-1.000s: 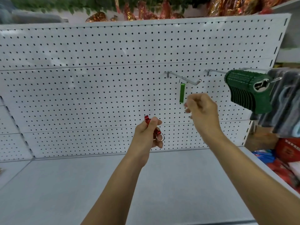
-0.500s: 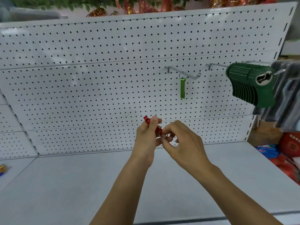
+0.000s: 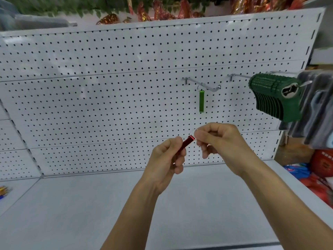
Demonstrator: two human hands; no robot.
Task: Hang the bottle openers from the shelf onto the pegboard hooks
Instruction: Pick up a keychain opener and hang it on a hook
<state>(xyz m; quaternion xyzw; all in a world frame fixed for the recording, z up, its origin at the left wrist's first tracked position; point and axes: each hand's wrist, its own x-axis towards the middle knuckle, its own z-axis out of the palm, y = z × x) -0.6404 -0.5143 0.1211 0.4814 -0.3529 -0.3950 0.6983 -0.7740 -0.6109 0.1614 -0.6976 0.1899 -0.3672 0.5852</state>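
Observation:
A red bottle opener (image 3: 187, 143) slants between my two hands in front of the white pegboard (image 3: 108, 87). My left hand (image 3: 166, 162) grips its lower end. My right hand (image 3: 219, 140) pinches the key ring at its upper end. A green bottle opener (image 3: 201, 101) hangs by its ring from a metal hook (image 3: 207, 85) above my right hand. Another hook (image 3: 239, 76) further right carries a thick row of dark green openers (image 3: 275, 100).
The grey shelf (image 3: 72, 204) spreads below my hands. Dark packaged goods (image 3: 317, 109) hang at the far right, with red and blue packs (image 3: 317, 177) beneath them. A few coloured items (image 3: 3, 191) lie at the shelf's left edge. Foil decorations line the top.
My right hand came down from beside the hanging green opener to the red opener and now pinches its ring. The red opener has turned, its ring end now pointing up and right.

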